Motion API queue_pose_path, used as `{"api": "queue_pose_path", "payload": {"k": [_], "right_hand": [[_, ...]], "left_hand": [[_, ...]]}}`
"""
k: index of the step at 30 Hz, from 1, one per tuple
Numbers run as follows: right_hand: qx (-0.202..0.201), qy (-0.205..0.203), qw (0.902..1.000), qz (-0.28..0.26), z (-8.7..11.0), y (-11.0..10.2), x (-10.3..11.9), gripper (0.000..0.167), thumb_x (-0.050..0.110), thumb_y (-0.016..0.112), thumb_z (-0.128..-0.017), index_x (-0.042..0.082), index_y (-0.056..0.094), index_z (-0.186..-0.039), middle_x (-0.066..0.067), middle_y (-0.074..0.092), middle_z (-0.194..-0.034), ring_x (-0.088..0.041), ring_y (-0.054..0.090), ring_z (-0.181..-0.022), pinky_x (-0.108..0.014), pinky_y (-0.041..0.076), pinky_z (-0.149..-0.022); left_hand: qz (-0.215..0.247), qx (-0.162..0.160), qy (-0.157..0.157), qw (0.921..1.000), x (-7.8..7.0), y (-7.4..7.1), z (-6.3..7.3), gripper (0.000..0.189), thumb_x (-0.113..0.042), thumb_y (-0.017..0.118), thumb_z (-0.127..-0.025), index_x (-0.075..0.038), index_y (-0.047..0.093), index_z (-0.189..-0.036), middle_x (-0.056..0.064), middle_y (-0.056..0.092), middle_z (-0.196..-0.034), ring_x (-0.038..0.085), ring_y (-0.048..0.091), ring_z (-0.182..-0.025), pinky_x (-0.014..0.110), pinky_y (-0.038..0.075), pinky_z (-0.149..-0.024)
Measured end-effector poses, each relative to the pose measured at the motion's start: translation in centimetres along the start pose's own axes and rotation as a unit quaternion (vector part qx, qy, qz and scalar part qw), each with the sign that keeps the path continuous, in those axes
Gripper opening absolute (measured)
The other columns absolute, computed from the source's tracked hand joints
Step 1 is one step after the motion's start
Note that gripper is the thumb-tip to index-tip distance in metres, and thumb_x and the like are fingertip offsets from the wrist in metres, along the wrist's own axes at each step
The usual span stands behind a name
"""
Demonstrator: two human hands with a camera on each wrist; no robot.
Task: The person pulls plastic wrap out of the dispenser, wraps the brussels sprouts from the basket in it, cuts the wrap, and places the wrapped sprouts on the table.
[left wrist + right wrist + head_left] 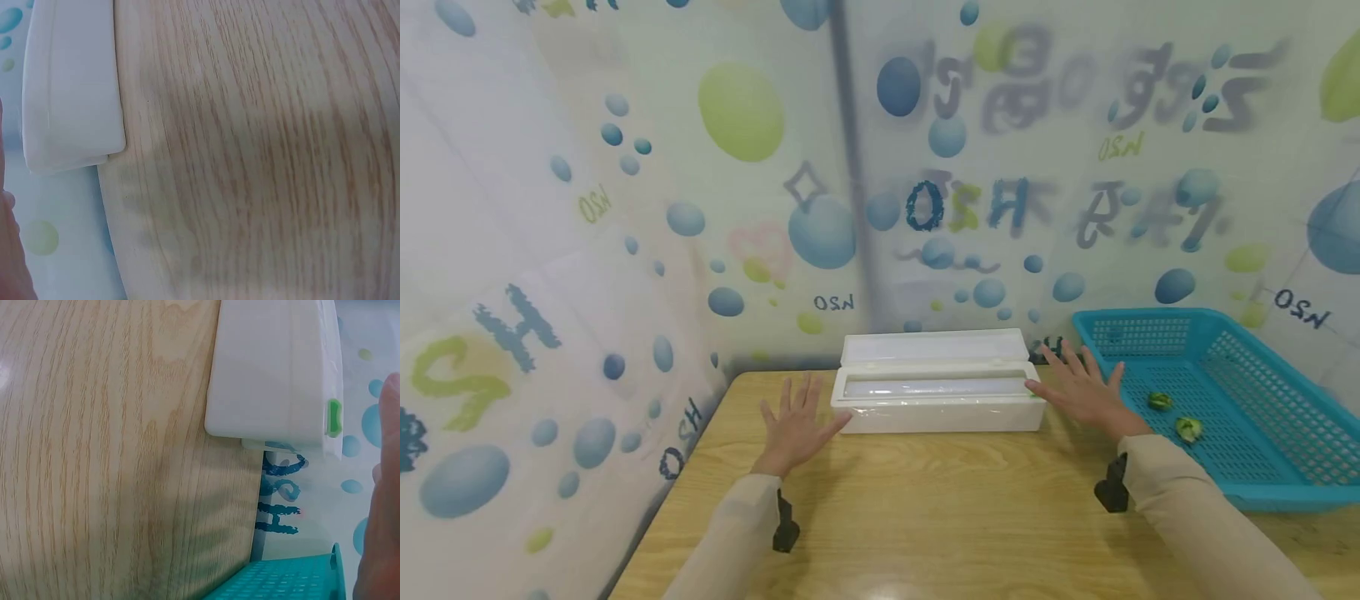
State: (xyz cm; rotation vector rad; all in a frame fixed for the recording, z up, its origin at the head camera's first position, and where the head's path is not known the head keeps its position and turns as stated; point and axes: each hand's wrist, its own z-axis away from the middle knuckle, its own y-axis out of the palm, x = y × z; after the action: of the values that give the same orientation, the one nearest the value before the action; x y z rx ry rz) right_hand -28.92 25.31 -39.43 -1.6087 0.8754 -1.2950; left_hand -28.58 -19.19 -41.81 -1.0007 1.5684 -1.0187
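Note:
A long white cling film dispenser (940,417) sits at the back of the table with its lid (934,347) raised against the curtain. Clear film shows in its slot, and a green slider (334,418) is at its right end. My left hand (796,429), fingers spread, hovers by the dispenser's left front corner. On the other side my right hand (1084,392) is spread too, its thumb overlapping the right end in the head view. Neither hand holds anything. Only an edge of each hand enters its own wrist view.
A blue plastic basket (1292,497) stands on the right, with two small green vegetables, one nearer (1188,429) and one farther (1160,401), inside. A printed curtain (745,250) hangs behind and left of the wooden table (940,517).

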Motion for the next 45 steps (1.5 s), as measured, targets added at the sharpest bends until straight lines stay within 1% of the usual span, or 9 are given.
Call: {"api": "queue_pose_path", "payload": {"k": [6, 10, 12, 15, 17, 19, 29, 35, 45], "right_hand": [[-0.002, -0.006, 1.0, 0.003, 0.0, 0.0, 0.0, 0.082, 0.063, 0.037, -0.088, 0.013, 0.01, -0.148, -0.022, -0.002, -0.15, -0.047, -0.008, -0.132, -0.066, -0.025, -0.086], [-0.029, -0.048, 0.9984, -0.003, -0.3, 0.6, 0.3, 0.079, 0.056, 0.045, -0.089, 0.006, 0.021, -0.145, -0.025, 0.018, -0.146, -0.047, 0.009, -0.132, -0.067, -0.009, -0.096], [-0.048, -0.079, 0.9954, -0.024, -0.5, 1.1, 0.6, 0.072, 0.046, 0.053, -0.09, -0.001, 0.03, -0.14, -0.027, 0.031, -0.14, -0.047, 0.022, -0.128, -0.065, 0.006, -0.1], [-0.075, -0.13, 0.9873, -0.053, -0.8, 2.1, 1.1, 0.057, 0.028, 0.062, -0.087, -0.008, 0.046, -0.127, -0.03, 0.047, -0.125, -0.046, 0.041, -0.115, -0.06, 0.03, -0.093], [-0.089, -0.148, 0.9828, -0.067, -0.8, 2.7, 1.4, 0.045, 0.02, 0.066, -0.084, -0.008, 0.055, -0.118, -0.028, 0.054, -0.116, -0.044, 0.048, -0.107, -0.056, 0.038, -0.087], [-0.107, -0.151, 0.9812, -0.054, -0.8, 3.4, 1.7, 0.037, 0.019, 0.069, -0.081, -0.004, 0.062, -0.11, -0.023, 0.06, -0.108, -0.04, 0.053, -0.101, -0.053, 0.041, -0.084], [-0.153, -0.125, 0.9802, -0.002, -0.9, 4.9, 2.4, 0.025, 0.014, 0.077, -0.072, 0.009, 0.069, -0.096, -0.011, 0.065, -0.097, -0.034, 0.052, -0.1, -0.06, 0.027, -0.09], [-0.159, -0.116, 0.9803, -0.02, -1.2, 4.7, 2.2, 0.016, 0.008, 0.074, -0.075, 0.01, 0.071, -0.091, -0.009, 0.067, -0.093, -0.033, 0.056, -0.094, -0.057, 0.033, -0.084], [-0.102, -0.098, 0.9875, -0.069, -1.8, 3.1, 1.9, 0.012, 0.011, 0.065, -0.084, 0.005, 0.072, -0.092, -0.009, 0.067, -0.092, -0.029, 0.059, -0.087, -0.045, 0.047, -0.074]], "left_hand": [[0.001, 0.007, 0.01, 0.9999, -0.1, 0.3, -0.1, 0.09, -0.071, 0.039, -0.082, -0.015, 0.013, -0.148, 0.009, 0.006, -0.152, 0.032, -0.009, -0.136, 0.066, -0.014, -0.095], [0.037, -0.049, 0.074, 0.9954, -0.2, 0.9, -0.2, 0.08, -0.057, 0.057, -0.081, -0.01, 0.033, -0.141, 0.015, 0.028, -0.145, 0.036, 0.018, -0.133, 0.068, 0.005, -0.098], [0.068, -0.097, 0.134, 0.9838, -0.4, 1.2, -0.3, 0.067, -0.041, 0.07, -0.078, -0.006, 0.047, -0.13, 0.017, 0.044, -0.133, 0.035, 0.037, -0.123, 0.063, 0.021, -0.097], [0.099, -0.166, 0.225, 0.955, -0.8, 1.9, -0.6, 0.051, -0.019, 0.08, -0.068, -0.003, 0.06, -0.112, 0.014, 0.059, -0.112, 0.031, 0.054, -0.104, 0.051, 0.04, -0.088], [0.106, -0.198, 0.262, 0.9385, -1.3, 2.4, -0.8, 0.048, -0.011, 0.083, -0.062, -0.002, 0.064, -0.104, 0.012, 0.062, -0.103, 0.029, 0.058, -0.095, 0.044, 0.046, -0.081], [0.104, -0.214, 0.276, 0.9314, -1.7, 2.8, -1.0, 0.049, -0.007, 0.085, -0.058, -0.002, 0.064, -0.102, 0.01, 0.062, -0.099, 0.028, 0.058, -0.091, 0.041, 0.047, -0.078], [0.064, -0.214, 0.213, 0.9512, -3.0, 3.5, -1.6, 0.035, -0.007, 0.082, -0.064, -0.008, 0.067, -0.096, 0.006, 0.063, -0.093, 0.028, 0.057, -0.086, 0.044, 0.044, -0.07], [0.047, -0.206, 0.223, 0.9516, -3.1, 3.0, -2.1, 0.023, -0.008, 0.078, -0.069, -0.011, 0.068, -0.09, 0.004, 0.064, -0.088, 0.025, 0.058, -0.08, 0.041, 0.045, -0.067], [0.078, -0.158, 0.232, 0.9565, -3.1, 2.1, -3.0, 0.012, -0.011, 0.074, -0.076, -0.008, 0.07, -0.088, 0.003, 0.068, -0.088, 0.021, 0.061, -0.083, 0.036, 0.049, -0.073]]}}
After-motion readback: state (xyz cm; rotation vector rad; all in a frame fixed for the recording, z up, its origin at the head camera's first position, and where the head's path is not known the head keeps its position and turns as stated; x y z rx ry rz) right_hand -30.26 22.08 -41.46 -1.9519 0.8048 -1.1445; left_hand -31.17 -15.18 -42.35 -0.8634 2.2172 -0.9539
